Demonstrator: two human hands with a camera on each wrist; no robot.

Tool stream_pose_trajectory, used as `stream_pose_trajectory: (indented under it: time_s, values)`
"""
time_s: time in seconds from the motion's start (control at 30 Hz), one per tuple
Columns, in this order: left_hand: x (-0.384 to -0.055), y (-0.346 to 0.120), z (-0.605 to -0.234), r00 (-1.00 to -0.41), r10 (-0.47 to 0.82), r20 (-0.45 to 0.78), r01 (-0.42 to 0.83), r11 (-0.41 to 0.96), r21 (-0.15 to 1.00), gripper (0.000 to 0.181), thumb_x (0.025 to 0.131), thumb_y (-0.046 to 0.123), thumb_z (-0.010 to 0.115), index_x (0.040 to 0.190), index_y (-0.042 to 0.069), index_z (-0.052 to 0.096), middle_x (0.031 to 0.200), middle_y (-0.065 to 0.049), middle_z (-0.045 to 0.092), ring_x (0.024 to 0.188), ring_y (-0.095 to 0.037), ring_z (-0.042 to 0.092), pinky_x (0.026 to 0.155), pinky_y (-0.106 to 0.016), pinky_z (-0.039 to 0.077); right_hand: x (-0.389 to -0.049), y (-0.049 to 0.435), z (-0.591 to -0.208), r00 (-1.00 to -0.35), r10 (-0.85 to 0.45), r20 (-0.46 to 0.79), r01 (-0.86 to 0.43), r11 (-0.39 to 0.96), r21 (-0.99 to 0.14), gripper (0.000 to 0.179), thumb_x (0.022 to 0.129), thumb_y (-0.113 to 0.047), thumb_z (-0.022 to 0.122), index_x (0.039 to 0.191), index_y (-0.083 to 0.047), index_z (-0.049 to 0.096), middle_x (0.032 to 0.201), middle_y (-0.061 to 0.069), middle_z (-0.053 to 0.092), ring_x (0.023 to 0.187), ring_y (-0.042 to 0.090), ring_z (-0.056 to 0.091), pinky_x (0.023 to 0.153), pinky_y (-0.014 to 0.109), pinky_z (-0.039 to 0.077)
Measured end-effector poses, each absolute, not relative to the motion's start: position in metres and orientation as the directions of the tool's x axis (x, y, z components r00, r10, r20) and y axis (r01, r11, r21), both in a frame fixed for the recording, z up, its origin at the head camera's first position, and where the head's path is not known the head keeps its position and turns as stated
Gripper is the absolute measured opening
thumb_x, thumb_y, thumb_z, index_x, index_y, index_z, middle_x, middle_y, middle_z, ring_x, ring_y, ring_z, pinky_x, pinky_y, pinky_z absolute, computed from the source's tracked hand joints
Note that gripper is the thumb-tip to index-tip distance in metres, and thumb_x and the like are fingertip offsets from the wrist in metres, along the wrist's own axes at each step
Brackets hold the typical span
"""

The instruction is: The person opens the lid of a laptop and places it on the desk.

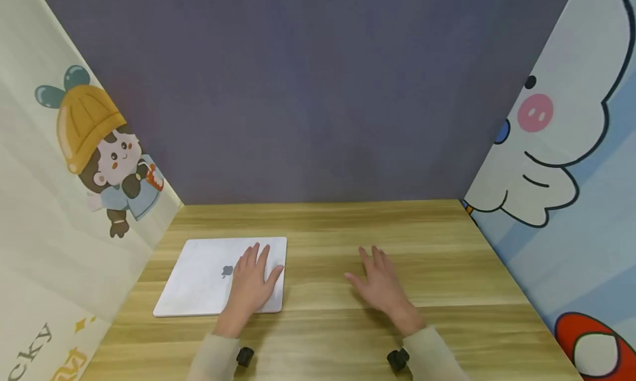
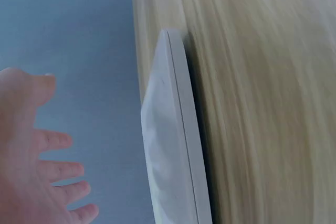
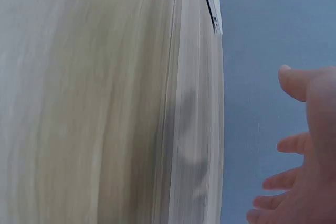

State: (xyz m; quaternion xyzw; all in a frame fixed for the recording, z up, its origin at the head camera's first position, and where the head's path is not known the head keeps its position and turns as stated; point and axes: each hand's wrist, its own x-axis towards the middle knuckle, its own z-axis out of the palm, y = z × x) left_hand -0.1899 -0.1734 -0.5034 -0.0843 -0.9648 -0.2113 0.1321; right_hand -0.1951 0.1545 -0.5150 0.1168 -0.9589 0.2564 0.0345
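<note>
A closed silver laptop with a dark apple logo lies flat on the left half of the wooden table. Over its right part is my left hand, fingers spread and straight. The left wrist view shows a gap between that hand and the lid of the laptop. My right hand hovers above bare wood to the right of the laptop, its fingers extended and thumb pointing left. Its shadow falls on the tabletop in the right wrist view. Neither hand holds anything.
The wooden table ends at a dark grey upright panel along the back. Cartoon-printed cloths hang on the left and right sides. Small black devices sit at both wrists.
</note>
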Motion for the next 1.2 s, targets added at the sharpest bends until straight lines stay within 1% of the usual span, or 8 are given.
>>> stream_pose_trajectory:
  time_s: [0.07,0.2,0.4,0.47,0.67,0.77,1.03,1.2]
  values:
    - [-0.189,-0.177,-0.504,-0.945,0.097,0.312,0.221,0.894,0.390,0.063,0.102,0.041,0.057,0.146,-0.004,0.049,0.151,-0.032,0.041,0.140,-0.051,0.035,0.113,-0.066,0.030,-0.195,0.150,-0.515,-0.974,-0.201,0.108,-0.228,0.828,-0.512,0.083,0.099,-0.057,0.057,0.160,-0.006,0.030,0.162,0.033,0.019,0.147,0.054,0.021,0.117,0.068,0.022]
    - [-0.190,-0.187,-0.504,-0.943,0.074,0.325,0.210,0.889,0.407,0.060,0.102,0.038,0.058,0.143,-0.006,0.050,0.148,-0.032,0.044,0.137,-0.050,0.040,0.110,-0.067,0.035,-0.196,0.142,-0.512,-0.978,-0.191,0.080,-0.203,0.816,-0.541,0.083,0.099,-0.057,0.056,0.161,-0.009,0.029,0.163,0.031,0.020,0.147,0.053,0.022,0.115,0.068,0.026]
    - [-0.188,-0.207,-0.504,-0.958,0.026,0.286,0.160,0.875,0.457,0.059,0.104,0.034,0.057,0.145,-0.007,0.047,0.149,-0.033,0.042,0.137,-0.051,0.039,0.108,-0.069,0.033,-0.199,0.133,-0.508,-0.977,-0.203,0.066,-0.204,0.799,-0.566,0.082,0.100,-0.054,0.057,0.161,-0.009,0.029,0.162,0.031,0.022,0.146,0.053,0.024,0.114,0.069,0.026]
    - [-0.187,-0.213,-0.504,-0.962,0.023,0.273,0.153,0.872,0.464,0.059,0.104,0.033,0.056,0.145,-0.008,0.046,0.149,-0.034,0.042,0.137,-0.052,0.038,0.108,-0.070,0.033,-0.200,0.130,-0.507,-0.977,-0.205,0.063,-0.204,0.801,-0.562,0.081,0.100,-0.054,0.057,0.161,-0.009,0.028,0.162,0.030,0.023,0.147,0.052,0.024,0.115,0.067,0.026]
    - [-0.185,-0.231,-0.505,-0.968,0.008,0.252,0.130,0.870,0.475,0.057,0.105,0.032,0.054,0.145,-0.008,0.046,0.148,-0.035,0.042,0.137,-0.053,0.037,0.107,-0.071,0.033,-0.202,0.118,-0.507,-0.972,-0.220,0.086,-0.228,0.783,-0.578,0.079,0.100,-0.054,0.057,0.159,-0.007,0.032,0.158,0.031,0.032,0.144,0.050,0.031,0.116,0.064,0.029]
    - [-0.183,-0.238,-0.506,-0.964,0.001,0.265,0.133,0.868,0.479,0.055,0.105,0.030,0.055,0.144,-0.008,0.047,0.146,-0.035,0.044,0.135,-0.054,0.039,0.107,-0.070,0.033,-0.203,0.112,-0.509,-0.971,-0.225,0.078,-0.226,0.767,-0.601,0.078,0.100,-0.051,0.058,0.158,-0.006,0.033,0.157,0.030,0.034,0.143,0.049,0.033,0.116,0.063,0.029]
    - [-0.181,-0.253,-0.504,-0.949,-0.021,0.314,0.140,0.865,0.482,0.049,0.105,0.026,0.055,0.140,-0.008,0.051,0.140,-0.033,0.050,0.130,-0.053,0.044,0.106,-0.067,0.036,-0.205,0.098,-0.512,-0.967,-0.243,0.078,-0.237,0.741,-0.628,0.079,0.099,-0.053,0.058,0.157,-0.005,0.035,0.153,0.029,0.041,0.140,0.048,0.039,0.115,0.061,0.033]
    - [-0.182,-0.262,-0.499,-0.946,-0.045,0.321,0.128,0.857,0.499,0.048,0.104,0.025,0.056,0.138,-0.009,0.052,0.138,-0.034,0.051,0.128,-0.054,0.045,0.104,-0.067,0.037,-0.206,0.087,-0.508,-0.973,-0.225,0.054,-0.203,0.715,-0.670,0.076,0.100,-0.050,0.060,0.156,-0.006,0.036,0.153,0.026,0.043,0.140,0.046,0.039,0.114,0.061,0.035]
